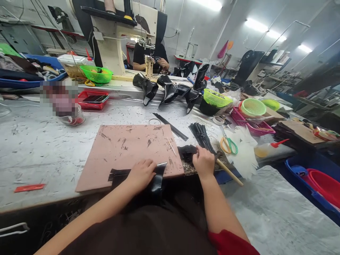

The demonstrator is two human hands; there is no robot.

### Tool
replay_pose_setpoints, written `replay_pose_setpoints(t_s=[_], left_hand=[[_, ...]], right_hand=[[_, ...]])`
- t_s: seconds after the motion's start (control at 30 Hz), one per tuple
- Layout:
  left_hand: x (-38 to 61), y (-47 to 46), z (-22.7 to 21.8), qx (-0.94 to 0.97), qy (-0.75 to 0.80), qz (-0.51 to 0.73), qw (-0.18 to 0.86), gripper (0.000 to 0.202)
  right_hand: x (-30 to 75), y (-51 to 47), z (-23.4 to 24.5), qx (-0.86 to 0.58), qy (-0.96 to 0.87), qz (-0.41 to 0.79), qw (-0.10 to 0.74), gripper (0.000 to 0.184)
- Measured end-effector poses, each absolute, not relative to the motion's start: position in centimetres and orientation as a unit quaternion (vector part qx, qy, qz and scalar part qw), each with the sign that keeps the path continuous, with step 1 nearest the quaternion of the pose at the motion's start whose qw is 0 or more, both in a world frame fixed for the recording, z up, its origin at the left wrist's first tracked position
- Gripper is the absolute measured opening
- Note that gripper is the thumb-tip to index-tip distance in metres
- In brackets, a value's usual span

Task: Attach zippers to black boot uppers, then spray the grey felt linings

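Observation:
My left hand rests near the front edge of a pink board, its fingers bent over a glossy black leather piece. That piece hangs over the board's edge toward my lap, and a dark strip end pokes out left of the hand. Off the board's right side, my right hand is closed at a crumpled dark piece; what its fingers hold is hidden. Beside it lie a wooden handle and a bundle of black strips. A thin white stick lies on the board.
Scissors lie on pale sheets at right. Black boots and a yellow-green basket stand behind. A red tray sits back left. Beyond the sewing machine another person works. An orange strip lies left.

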State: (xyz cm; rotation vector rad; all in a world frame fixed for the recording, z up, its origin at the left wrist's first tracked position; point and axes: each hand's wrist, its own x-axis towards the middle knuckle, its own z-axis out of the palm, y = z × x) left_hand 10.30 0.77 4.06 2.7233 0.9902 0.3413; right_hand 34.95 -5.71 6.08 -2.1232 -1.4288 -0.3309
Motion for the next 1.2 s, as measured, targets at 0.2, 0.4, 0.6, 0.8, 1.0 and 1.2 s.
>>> replay_pose_setpoints(t_s=[0.2, 0.4, 0.6, 0.8, 1.0, 1.2], left_hand=[[11.6, 2.0, 4.7, 0.888, 0.396, 0.077, 0.221, 0.029], [11.2, 1.8, 5.2, 0.88, 0.378, 0.108, 0.267, 0.015], [10.8, 0.4, 5.8, 0.87, 0.371, 0.169, 0.279, 0.017], [10.3, -0.8, 5.8, 0.855, 0.391, 0.191, 0.281, 0.016], [9.3, -1.2, 6.1, 0.839, 0.407, 0.187, 0.308, 0.013], [8.9, -1.7, 5.6, 0.843, 0.41, 0.17, 0.304, 0.014]], right_hand=[[27.9, -4.6, 4.7, -0.658, -0.694, 0.041, 0.289, 0.027], [25.7, -4.4, 4.2, -0.631, -0.633, 0.215, 0.393, 0.015], [26.0, -5.1, 6.0, -0.6, -0.722, 0.06, 0.339, 0.009], [24.0, -6.0, 6.1, -0.559, -0.778, -0.131, 0.255, 0.024], [22.9, -6.5, 4.6, -0.573, -0.701, -0.034, 0.422, 0.019], [22.8, -7.2, 4.6, -0.547, -0.75, -0.071, 0.365, 0.022]])
